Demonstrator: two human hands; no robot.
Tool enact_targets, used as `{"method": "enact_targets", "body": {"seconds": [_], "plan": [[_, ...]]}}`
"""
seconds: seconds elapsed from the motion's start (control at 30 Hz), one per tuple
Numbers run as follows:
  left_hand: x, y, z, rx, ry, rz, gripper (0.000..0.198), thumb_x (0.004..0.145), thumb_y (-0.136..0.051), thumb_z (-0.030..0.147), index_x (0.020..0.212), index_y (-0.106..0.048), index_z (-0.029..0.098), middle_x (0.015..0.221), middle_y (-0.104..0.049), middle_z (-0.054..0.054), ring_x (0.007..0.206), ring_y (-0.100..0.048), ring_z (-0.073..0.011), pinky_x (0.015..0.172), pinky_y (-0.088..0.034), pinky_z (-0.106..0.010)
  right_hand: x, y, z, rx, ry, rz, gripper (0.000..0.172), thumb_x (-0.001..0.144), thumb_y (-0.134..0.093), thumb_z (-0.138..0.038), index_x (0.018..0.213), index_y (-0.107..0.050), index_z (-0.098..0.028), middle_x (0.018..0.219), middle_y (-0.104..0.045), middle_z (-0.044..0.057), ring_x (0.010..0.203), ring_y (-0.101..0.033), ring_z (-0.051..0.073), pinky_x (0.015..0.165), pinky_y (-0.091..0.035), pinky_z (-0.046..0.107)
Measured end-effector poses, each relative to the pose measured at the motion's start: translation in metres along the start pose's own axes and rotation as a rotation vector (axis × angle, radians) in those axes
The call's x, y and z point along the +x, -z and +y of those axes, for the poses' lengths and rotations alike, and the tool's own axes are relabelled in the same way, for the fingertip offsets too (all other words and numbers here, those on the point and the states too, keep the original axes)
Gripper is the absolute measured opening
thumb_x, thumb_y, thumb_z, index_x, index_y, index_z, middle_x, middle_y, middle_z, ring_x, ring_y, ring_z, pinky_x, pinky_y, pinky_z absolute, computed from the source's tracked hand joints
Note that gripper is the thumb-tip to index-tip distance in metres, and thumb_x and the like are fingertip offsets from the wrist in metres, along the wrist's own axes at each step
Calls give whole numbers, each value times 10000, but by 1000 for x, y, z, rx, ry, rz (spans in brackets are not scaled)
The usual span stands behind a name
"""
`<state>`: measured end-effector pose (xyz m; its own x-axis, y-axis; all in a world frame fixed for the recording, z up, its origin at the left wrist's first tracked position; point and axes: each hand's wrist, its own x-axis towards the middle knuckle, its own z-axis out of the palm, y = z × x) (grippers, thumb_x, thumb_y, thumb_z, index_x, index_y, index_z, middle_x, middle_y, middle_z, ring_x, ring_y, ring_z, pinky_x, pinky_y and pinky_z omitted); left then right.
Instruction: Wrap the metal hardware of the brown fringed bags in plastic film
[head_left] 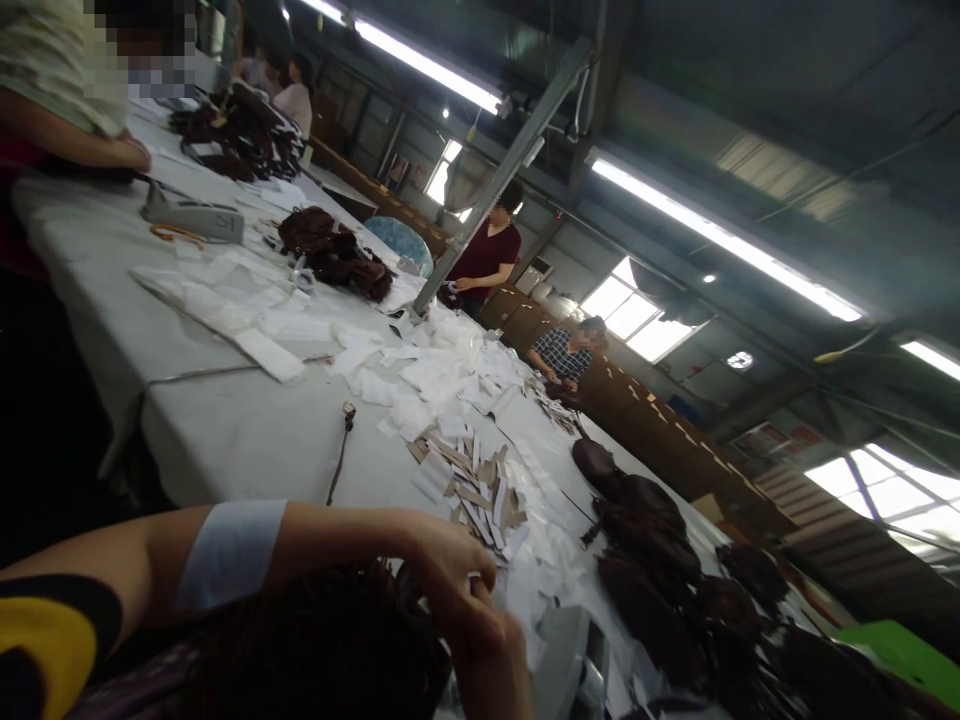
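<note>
My left arm reaches in from the left, with a pale blue patch around the forearm. My left hand point(439, 560) is bent downward with its fingers curled in against my right hand point(487, 640), which comes up from the bottom edge. The fingers of both hands are closed and overlap, so what they grip is hidden. Below them lies a dark mass point(337, 640), too dim to name, with a shiny round edge beside my left hand. A grey tape dispenser point(566, 650) stands just right of my hands.
Paper strips point(480, 490) and crumpled white wrapping point(435, 370) cover the table's middle. Dark brown bags point(645, 540) are heaped along the right. A short strap point(341, 450) lies near the front. Another dispenser point(195, 215) sits far left. Several people work around the table beside a slanting post point(502, 180).
</note>
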<state>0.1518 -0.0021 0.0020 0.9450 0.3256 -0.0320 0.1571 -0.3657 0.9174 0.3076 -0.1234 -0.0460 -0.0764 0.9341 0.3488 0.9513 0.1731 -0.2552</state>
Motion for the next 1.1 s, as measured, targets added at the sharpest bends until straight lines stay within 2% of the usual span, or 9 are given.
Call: {"method": "enact_targets", "body": {"seconds": [0.07, 0.17, 0.3, 0.37, 0.6, 0.8, 0.9, 0.97, 1.1], "plan": [[3, -3, 2, -14, -32, 50, 408, 650, -741, 521, 891, -649, 204, 596, -567, 36, 486, -515, -111, 428, -355, -181, 5, 5, -3, 105, -51, -55, 488, 902, -423, -530, 739, -703, -165, 656, -710, 83, 563, -661, 196, 497, -458, 242], [11, -19, -2, -351, -52, 235, 406, 694, -722, 454, 975, -607, 185, 581, -548, 51, 479, -493, -96, 425, -353, -162, 10, 8, -6, 199, -225, -5, 467, 854, -502, -550, 656, -641, -149, 521, -633, 49, 495, -598, 180, 448, -403, 240], [25, -46, -22, -768, -57, 483, 444, 693, -720, 510, 911, -543, 165, 501, -471, 82, 406, -409, -69, 379, -298, -150, 3, -9, 0, 254, -316, 94, 460, 875, -464, -580, 784, -620, -156, 573, -626, 20, 515, -569, 162, 480, -403, 242], [32, -56, -34, -884, -26, 528, 476, 682, -719, 550, 895, -516, 176, 467, -432, 99, 368, -369, -61, 351, -264, -145, -3, -22, 7, 267, -340, 111, 470, 878, -443, -600, 806, -618, -169, 575, -627, 12, 507, -574, 162, 491, -416, 243], [38, -65, -70, -935, 122, 352, 523, 693, -661, 621, 933, -534, 174, 517, -466, 83, 347, -396, -70, 332, -303, -168, -26, -63, 31, 112, -245, 227, 484, 924, -363, -582, 798, -608, -184, 565, -647, 30, 486, -621, 188, 453, -399, 255], [29, -101, -108, -843, 161, 333, 515, 731, -556, 673, 925, -431, 213, 509, -407, 112, 334, -331, -64, 313, -225, -163, -57, -102, 26, 48, -204, 259, 452, 945, -360, -553, 745, -573, -209, 496, -621, 4, 413, -599, 177, 408, -334, 259], [28, -111, -119, -762, 166, 309, 538, 767, -497, 689, 995, -429, 206, 509, -394, 115, 349, -331, -77, 340, -240, -179, -69, -114, 26, 27, -231, 300, 478, 942, -341, -577, 769, -577, -199, 520, -636, 24, 428, -606, 187, 418, -334, 266], [24, -108, -119, -670, 150, 254, 510, 808, -475, 665, 990, -477, 188, 549, -439, 87, 410, -381, -90, 401, -295, -198, -74, -117, 28, 26, -253, 328, 486, 952, -315, -568, 804, -580, -188, 547, -647, 33, 449, -611, 185, 433, -346, 264], [6, -86, -113, -452, 78, 127, 438, 853, -509, 575, 716, -561, 162, 623, -490, 34, 559, -405, -106, 538, -309, -224, -80, -115, 29, 41, -256, 359, 456, 971, -294, -532, 790, -550, -202, 535, -621, 4, 426, -573, 155, 432, -331, 252]]}}
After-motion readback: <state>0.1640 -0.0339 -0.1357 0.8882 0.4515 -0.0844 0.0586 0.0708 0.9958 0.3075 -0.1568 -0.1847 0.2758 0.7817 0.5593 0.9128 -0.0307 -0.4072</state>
